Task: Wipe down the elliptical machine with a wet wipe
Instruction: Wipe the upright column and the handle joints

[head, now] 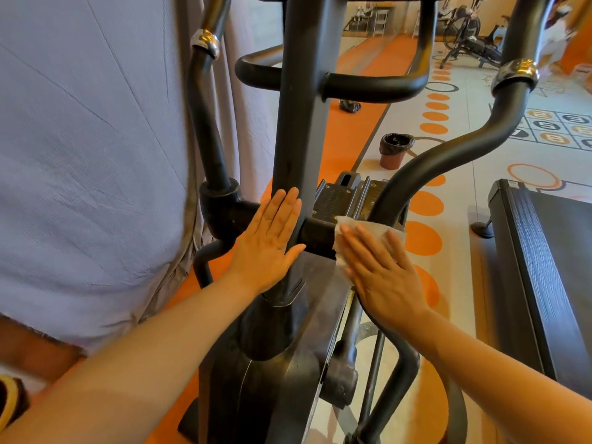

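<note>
Here the elliptical machine [301,129] is filling the middle of the view, its dark central post rising from the housing at 6 o'clock toward 12 o'clock. The left hand [267,243] is lying flat against the post just left of centre, fingers straight and together, gripping nothing. The right hand [381,267] is pressing the wet wipe [362,233] with straight, slightly spread fingers onto the horizontal pivot bar, just right of the post, where the right swing arm joins it. The white wipe is showing above and beside the fingertips, crumpled at its left edge. The two hands are sitting apart, one on either side of the post.

Toward 2 o'clock, on the floor beyond the machine, a small brown waste bin [393,153] is standing upright, lined with a black bag [397,143] that is folding over its rim; what lies inside cannot be made out. A dark crumpled object [349,106] is lying on the orange floor strip [362,64] toward 12 o'clock. A treadmill [544,251] is sitting at 3 o'clock, and an exercise bike [469,36] is standing far off toward 1 o'clock. A grey curtain [89,155] is hanging along the left side, from 9 to 11 o'clock.
</note>
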`<state>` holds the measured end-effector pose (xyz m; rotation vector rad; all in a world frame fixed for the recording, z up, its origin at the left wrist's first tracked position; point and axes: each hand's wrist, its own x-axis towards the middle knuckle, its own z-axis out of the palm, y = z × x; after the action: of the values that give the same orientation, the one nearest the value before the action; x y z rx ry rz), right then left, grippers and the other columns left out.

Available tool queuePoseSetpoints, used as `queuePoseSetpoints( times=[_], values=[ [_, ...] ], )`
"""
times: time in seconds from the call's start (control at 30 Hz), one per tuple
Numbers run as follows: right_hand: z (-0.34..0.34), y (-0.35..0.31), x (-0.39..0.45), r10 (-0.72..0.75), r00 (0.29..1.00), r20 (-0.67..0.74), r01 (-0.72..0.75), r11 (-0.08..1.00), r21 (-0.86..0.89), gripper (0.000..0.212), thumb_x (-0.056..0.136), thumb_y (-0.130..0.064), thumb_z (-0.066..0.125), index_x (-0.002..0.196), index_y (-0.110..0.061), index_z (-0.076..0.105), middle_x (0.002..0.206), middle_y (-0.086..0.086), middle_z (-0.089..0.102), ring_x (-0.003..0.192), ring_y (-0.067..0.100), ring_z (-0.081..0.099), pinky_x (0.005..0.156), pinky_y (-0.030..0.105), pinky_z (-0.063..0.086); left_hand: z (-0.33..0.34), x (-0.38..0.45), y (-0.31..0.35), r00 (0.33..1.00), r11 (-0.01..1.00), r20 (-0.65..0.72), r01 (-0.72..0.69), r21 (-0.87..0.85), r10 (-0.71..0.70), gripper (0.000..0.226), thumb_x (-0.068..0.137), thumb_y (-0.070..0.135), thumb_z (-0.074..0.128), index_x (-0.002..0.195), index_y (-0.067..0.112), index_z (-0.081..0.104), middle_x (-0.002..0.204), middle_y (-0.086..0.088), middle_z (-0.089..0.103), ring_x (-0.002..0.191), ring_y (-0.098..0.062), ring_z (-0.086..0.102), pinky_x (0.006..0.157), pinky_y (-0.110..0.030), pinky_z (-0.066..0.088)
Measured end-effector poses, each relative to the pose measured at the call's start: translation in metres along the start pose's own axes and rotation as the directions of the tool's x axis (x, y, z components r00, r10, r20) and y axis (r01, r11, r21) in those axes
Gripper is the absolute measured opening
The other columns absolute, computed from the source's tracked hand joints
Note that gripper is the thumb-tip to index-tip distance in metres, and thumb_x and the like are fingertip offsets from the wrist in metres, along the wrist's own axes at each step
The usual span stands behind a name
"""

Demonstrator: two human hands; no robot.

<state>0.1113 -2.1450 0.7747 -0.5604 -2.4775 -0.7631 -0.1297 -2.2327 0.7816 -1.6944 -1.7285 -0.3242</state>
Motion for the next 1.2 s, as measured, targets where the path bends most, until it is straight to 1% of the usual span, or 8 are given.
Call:
queuePoseSetpoints(
  times=[0.1,0.27,0.4,0.5,0.6,0.73,1.03,1.2],
  values=[
    [0.002,-0.004,0.004,0.042,0.996,-0.075,-0.044,0.999,-0.017,0.051,0.105,-0.026,0.022,0.155,-0.013,0.017,0.162,0.008,0.019,0.151,0.024,-0.006,0.121,0.048,-0.008,0.000,0.000,0.003,1.000,1.000,-0.011,0.022,0.019,-0.021,0.079,0.099,0.052,0.031,0.156,0.005,0.003,0.164,-0.011,-0.003,0.152,-0.025,-0.013,0.124,-0.036,-0.004],
    [0.021,-0.003,-0.029,-0.023,1.000,0.001,0.023,1.000,0.000,0.070,0.096,-0.026,0.046,0.157,-0.017,0.013,0.165,0.006,0.010,0.152,0.029,-0.001,0.121,0.052,-0.006,0.000,0.000,0.004,0.999,0.999,-0.017,0.027,0.022,-0.027,0.078,0.099,0.050,0.032,0.156,0.005,0.004,0.164,-0.011,-0.003,0.152,-0.026,-0.011,0.124,-0.036,-0.005],
    [0.017,0.006,-0.028,-0.045,0.999,-0.026,0.046,0.997,0.058,0.058,0.100,-0.034,0.039,0.155,-0.019,0.026,0.163,0.005,0.019,0.152,0.028,0.004,0.122,0.052,-0.001,0.001,-0.001,0.004,0.999,0.999,-0.027,0.032,0.026,-0.032,0.079,0.099,0.048,0.034,0.156,0.005,0.001,0.164,-0.013,-0.008,0.152,-0.026,-0.011,0.124,-0.035,-0.006],
    [0.008,0.007,-0.002,0.080,0.993,-0.089,-0.066,0.986,0.151,0.056,0.103,-0.040,0.037,0.154,-0.017,0.029,0.163,0.007,0.016,0.152,0.031,0.003,0.121,0.055,0.003,0.000,-0.002,0.004,0.999,0.999,-0.037,0.023,0.031,-0.022,0.079,0.099,0.047,0.034,0.156,0.005,-0.002,0.164,-0.011,-0.015,0.152,-0.026,-0.011,0.124,-0.035,-0.006],
    [0.016,-0.002,-0.010,0.180,0.977,-0.111,-0.154,0.965,0.210,0.058,0.105,-0.040,0.037,0.156,-0.017,0.021,0.164,0.009,0.006,0.150,0.036,-0.002,0.120,0.057,0.004,-0.001,0.000,0.006,0.999,0.999,-0.042,0.029,0.034,-0.027,0.078,0.099,0.046,0.035,0.156,0.003,0.002,0.164,-0.012,-0.014,0.152,-0.026,-0.011,0.124,-0.035,-0.007],
    [0.039,-0.010,-0.052,0.139,0.987,-0.078,-0.117,0.964,0.240,0.070,0.102,-0.035,0.040,0.158,-0.023,-0.001,0.165,0.007,-0.010,0.149,0.038,-0.009,0.121,0.055,0.002,-0.002,0.001,0.007,0.999,0.998,-0.027,0.043,0.045,-0.042,0.077,0.099,0.046,0.035,0.155,0.002,0.006,0.164,-0.013,0.000,0.152,-0.024,-0.013,0.123,-0.034,-0.008],
    [0.023,-0.009,-0.006,0.303,0.944,-0.128,-0.246,0.909,0.335,0.056,0.107,-0.038,0.032,0.155,-0.016,0.014,0.164,0.010,-0.003,0.148,0.045,-0.001,0.120,0.059,0.006,-0.001,0.000,0.006,0.999,0.996,-0.003,0.050,0.069,-0.050,0.081,0.099,0.049,0.033,0.157,0.006,-0.004,0.163,-0.016,0.004,0.152,-0.025,-0.015,0.123,-0.034,-0.009],
    [0.039,-0.029,-0.037,0.322,0.942,-0.096,-0.261,0.881,0.395,0.060,0.108,-0.037,0.028,0.157,-0.021,-0.002,0.163,0.009,-0.015,0.148,0.043,-0.010,0.115,0.066,0.018,-0.001,-0.002,0.007,0.999,0.997,-0.010,0.048,0.061,-0.047,0.081,0.099,0.048,0.033,0.156,0.007,-0.008,0.164,-0.014,0.000,0.152,-0.025,-0.015,0.123,-0.034,-0.009]
  ],
)
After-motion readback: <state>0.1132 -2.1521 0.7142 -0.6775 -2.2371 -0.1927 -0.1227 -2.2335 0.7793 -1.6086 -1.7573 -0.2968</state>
